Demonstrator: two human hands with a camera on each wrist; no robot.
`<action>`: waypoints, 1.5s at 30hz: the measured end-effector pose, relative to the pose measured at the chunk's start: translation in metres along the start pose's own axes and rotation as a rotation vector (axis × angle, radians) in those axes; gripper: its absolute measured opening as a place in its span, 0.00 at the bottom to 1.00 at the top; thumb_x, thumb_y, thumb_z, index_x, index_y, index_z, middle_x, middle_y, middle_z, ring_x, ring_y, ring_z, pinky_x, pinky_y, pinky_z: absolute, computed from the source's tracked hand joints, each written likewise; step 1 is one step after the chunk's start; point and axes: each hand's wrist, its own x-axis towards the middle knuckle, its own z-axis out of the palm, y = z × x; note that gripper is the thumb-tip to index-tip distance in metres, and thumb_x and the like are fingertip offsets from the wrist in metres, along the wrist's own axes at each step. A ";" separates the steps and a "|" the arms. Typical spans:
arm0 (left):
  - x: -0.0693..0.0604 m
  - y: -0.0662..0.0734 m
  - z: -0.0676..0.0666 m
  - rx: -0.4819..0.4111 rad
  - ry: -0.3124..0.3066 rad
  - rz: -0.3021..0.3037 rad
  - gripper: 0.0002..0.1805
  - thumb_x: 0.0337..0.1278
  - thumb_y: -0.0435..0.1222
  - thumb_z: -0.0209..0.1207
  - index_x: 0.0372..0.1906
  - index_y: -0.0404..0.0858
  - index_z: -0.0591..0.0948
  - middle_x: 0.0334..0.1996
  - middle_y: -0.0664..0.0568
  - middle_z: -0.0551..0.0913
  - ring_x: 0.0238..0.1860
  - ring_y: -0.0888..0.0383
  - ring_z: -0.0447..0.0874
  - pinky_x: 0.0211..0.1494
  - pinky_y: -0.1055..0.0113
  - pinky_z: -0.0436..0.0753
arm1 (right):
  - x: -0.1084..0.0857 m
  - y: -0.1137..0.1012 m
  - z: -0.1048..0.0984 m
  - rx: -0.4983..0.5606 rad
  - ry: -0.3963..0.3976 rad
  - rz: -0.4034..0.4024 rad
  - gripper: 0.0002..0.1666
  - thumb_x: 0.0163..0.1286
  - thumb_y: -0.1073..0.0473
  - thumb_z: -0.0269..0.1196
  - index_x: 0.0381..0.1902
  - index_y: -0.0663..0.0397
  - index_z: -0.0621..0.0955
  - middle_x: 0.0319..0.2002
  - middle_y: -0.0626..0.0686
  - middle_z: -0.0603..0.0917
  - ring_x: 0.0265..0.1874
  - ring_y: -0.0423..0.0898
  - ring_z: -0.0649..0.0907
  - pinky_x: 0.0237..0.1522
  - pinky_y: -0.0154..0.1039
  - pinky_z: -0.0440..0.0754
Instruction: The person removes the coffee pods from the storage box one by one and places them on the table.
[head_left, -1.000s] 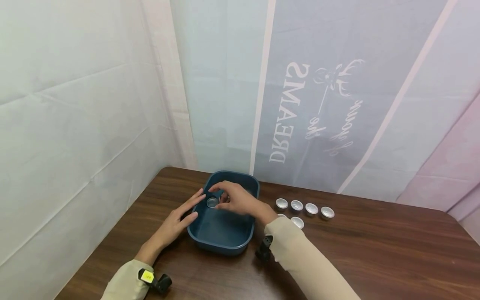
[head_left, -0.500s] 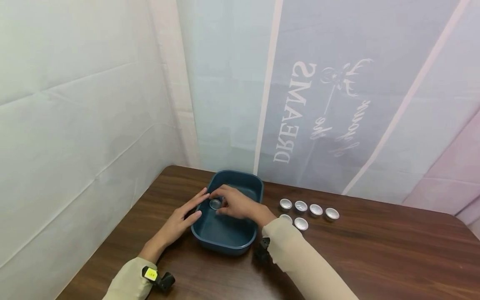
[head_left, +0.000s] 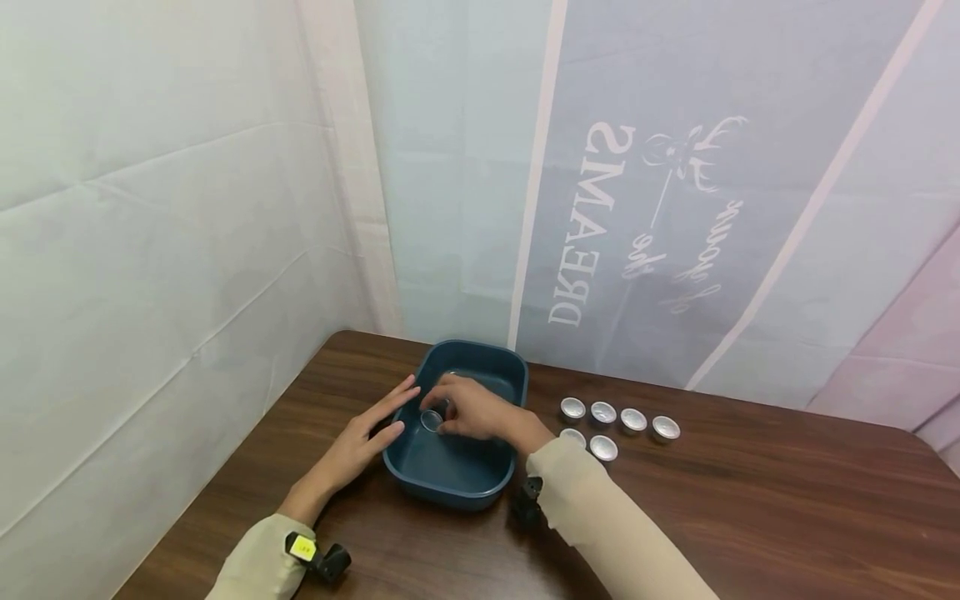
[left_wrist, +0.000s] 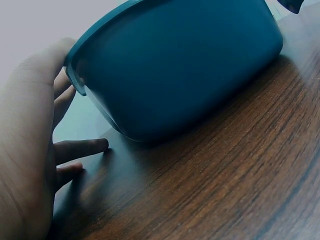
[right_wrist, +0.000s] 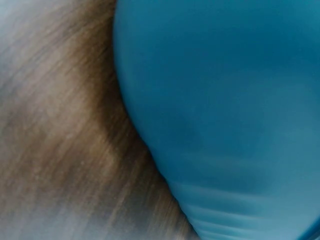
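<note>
In the head view a deep blue plastic basin (head_left: 450, 479) stands on the table. My left hand (head_left: 356, 442) rests against its left rim with fingers stretched out. The left wrist view shows that hand (left_wrist: 30, 145) beside the basin's outer wall (left_wrist: 175, 70), some fingers spread below the rim. My right hand (head_left: 472, 407) reaches down inside the basin, thumb and fingers bent around the edge of a small round silver cup (head_left: 431, 420); the hand covers part of it. In the right wrist view the basin wall (right_wrist: 215, 100) fills most of the picture, without the hand.
Several small silver cups (head_left: 603, 413) stand in two rows on the dark wooden table (head_left: 787, 492), right of the basin. A printed cloth (head_left: 450, 208) hangs behind the table and a pale cloth (head_left: 187, 250) hangs at the left.
My right hand has lowered into the basin, its fingers curling closer around the silver cup. That cup sits slightly nearer to me. The left hand stays at the rim; the head view shifted slightly.
</note>
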 end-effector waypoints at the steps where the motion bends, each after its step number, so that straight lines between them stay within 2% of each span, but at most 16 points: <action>1: 0.000 0.006 -0.001 -0.001 -0.002 -0.003 0.26 0.71 0.31 0.47 0.72 0.39 0.63 0.74 0.47 0.53 0.72 0.47 0.53 0.65 0.41 0.60 | 0.000 0.000 0.000 0.003 -0.010 -0.010 0.22 0.62 0.61 0.69 0.55 0.48 0.81 0.47 0.46 0.75 0.33 0.33 0.78 0.35 0.26 0.77; 4: 0.002 0.021 -0.003 -0.002 -0.006 -0.009 0.25 0.70 0.29 0.47 0.70 0.32 0.63 0.73 0.40 0.54 0.71 0.42 0.54 0.64 0.40 0.60 | -0.001 0.000 0.000 0.029 -0.038 -0.045 0.22 0.61 0.62 0.69 0.54 0.48 0.81 0.48 0.46 0.76 0.33 0.33 0.79 0.35 0.26 0.77; 11: 0.002 0.021 -0.004 0.003 -0.011 0.007 0.26 0.70 0.28 0.47 0.70 0.33 0.63 0.73 0.40 0.54 0.71 0.42 0.54 0.65 0.47 0.63 | -0.003 0.000 0.000 0.067 -0.069 -0.073 0.22 0.60 0.60 0.70 0.53 0.44 0.81 0.50 0.45 0.77 0.33 0.32 0.79 0.36 0.26 0.78; 19: 0.001 0.021 -0.004 -0.018 -0.020 0.023 0.26 0.70 0.27 0.47 0.71 0.35 0.63 0.73 0.39 0.53 0.71 0.41 0.53 0.64 0.46 0.64 | -0.001 -0.001 0.001 0.044 -0.076 -0.117 0.17 0.61 0.55 0.70 0.49 0.44 0.83 0.46 0.44 0.78 0.32 0.33 0.79 0.35 0.26 0.78; 26: 0.001 0.022 -0.004 -0.016 -0.017 0.024 0.26 0.69 0.27 0.47 0.71 0.36 0.63 0.73 0.39 0.53 0.71 0.41 0.54 0.65 0.52 0.64 | -0.001 -0.001 0.001 0.050 -0.082 -0.121 0.16 0.61 0.59 0.69 0.48 0.47 0.83 0.45 0.46 0.79 0.31 0.30 0.80 0.34 0.25 0.78; 38: 0.002 0.021 -0.003 -0.022 -0.023 0.003 0.26 0.70 0.28 0.47 0.71 0.36 0.63 0.73 0.40 0.53 0.71 0.42 0.53 0.65 0.50 0.64 | -0.003 -0.001 -0.001 0.061 -0.065 -0.090 0.14 0.62 0.62 0.67 0.47 0.49 0.84 0.44 0.45 0.80 0.28 0.30 0.80 0.30 0.26 0.78; 45: 0.002 0.023 -0.005 -0.026 -0.021 -0.001 0.26 0.70 0.28 0.47 0.71 0.37 0.63 0.73 0.40 0.53 0.71 0.42 0.53 0.66 0.60 0.64 | -0.006 -0.005 -0.011 0.128 -0.059 -0.106 0.14 0.62 0.62 0.66 0.47 0.49 0.84 0.44 0.45 0.79 0.29 0.31 0.82 0.34 0.27 0.79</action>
